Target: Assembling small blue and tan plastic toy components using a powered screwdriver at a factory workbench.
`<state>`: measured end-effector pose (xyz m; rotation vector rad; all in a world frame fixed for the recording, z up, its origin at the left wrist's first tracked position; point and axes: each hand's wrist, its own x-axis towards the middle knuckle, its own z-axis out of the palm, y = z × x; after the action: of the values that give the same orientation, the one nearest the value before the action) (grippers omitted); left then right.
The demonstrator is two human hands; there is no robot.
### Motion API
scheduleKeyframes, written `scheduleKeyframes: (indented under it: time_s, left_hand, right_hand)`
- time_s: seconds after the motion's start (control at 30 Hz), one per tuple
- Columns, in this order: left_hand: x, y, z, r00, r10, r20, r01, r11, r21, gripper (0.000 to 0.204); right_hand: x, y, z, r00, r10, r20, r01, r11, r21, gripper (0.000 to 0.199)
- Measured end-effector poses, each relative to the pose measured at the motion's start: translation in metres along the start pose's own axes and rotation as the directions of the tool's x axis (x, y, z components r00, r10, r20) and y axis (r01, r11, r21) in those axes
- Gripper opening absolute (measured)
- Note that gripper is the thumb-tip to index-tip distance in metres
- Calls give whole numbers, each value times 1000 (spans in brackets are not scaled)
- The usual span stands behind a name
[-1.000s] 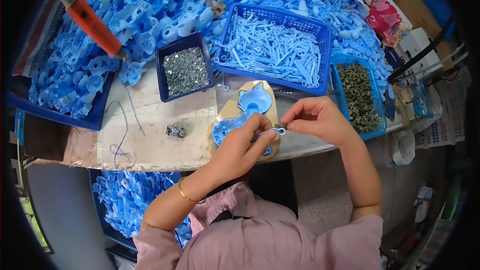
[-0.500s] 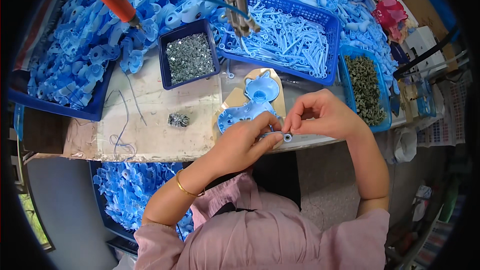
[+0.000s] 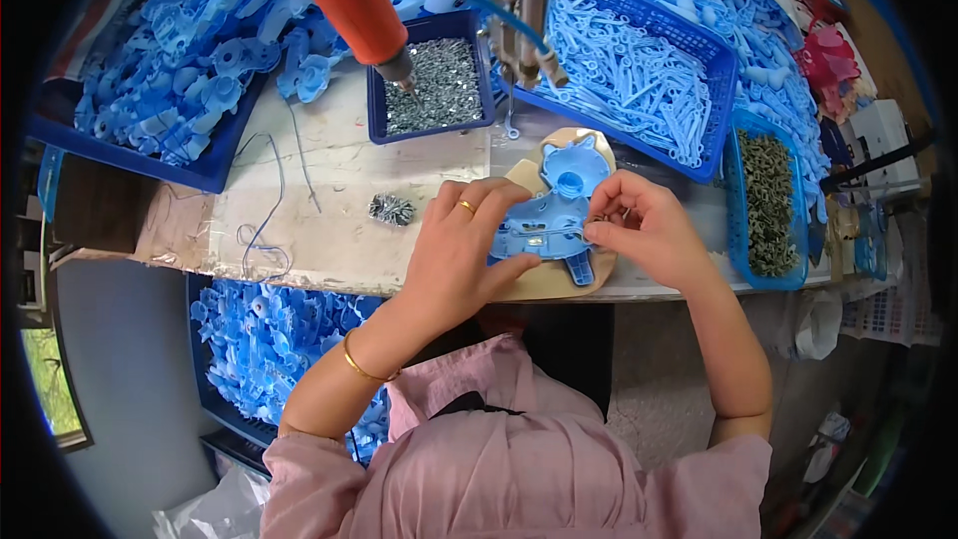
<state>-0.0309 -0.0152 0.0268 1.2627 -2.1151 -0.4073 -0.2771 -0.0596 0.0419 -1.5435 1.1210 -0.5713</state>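
My right hand (image 3: 639, 225): thumb and forefinger drawn narrow, almost meeting at the right edge of the blue half-shell (image 3: 544, 210); whether they grip anything, I cannot tell. My left hand (image 3: 449, 245): thumb spread wide from the fingers, fingertips at the shell's left side. The shell lies hollow side up in a cream fixture (image 3: 539, 285) at the bench's near edge, its round eared end pointing far. A thin pale rod seems to cross the hollow; detail too small to be sure.

Left of my left hand, a small clump of screws (image 3: 391, 209) on the bench (image 3: 344, 250). Beyond it, a dark-blue tray (image 3: 377, 105) of small metal parts, an orange screwdriver (image 3: 344, 0) hanging above. Far right, a perforated blue basket (image 3: 724, 105) of ringed links; nearer, a turquoise tray (image 3: 741, 240) of dark pieces.
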Motion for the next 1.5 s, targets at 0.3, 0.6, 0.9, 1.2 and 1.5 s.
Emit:
scheduleKeyframes:
  time_s: [0.3,0.6,0.9,1.2,1.5]
  left_hand:
    - [1,-19,17,998,-58,-21,59,998,38,42]
    - [4,-15,19,998,-56,-16,57,994,93,25]
    - [5,-7,12,998,-57,-3,55,959,278,11]
    - [-5,-17,13,996,-53,-72,61,992,108,14]
    - [19,-86,-33,947,-73,-312,151,961,234,4]
  right_hand:
    - [19,2,13,994,106,-29,-106,994,-23,18]
    - [28,-8,6,984,28,174,31,943,-330,18]
    - [40,-9,9,974,-157,161,224,729,-647,16]
    - [44,-53,51,914,-372,165,369,588,-720,29]
    - [137,-191,101,580,-749,-319,693,660,-289,56]
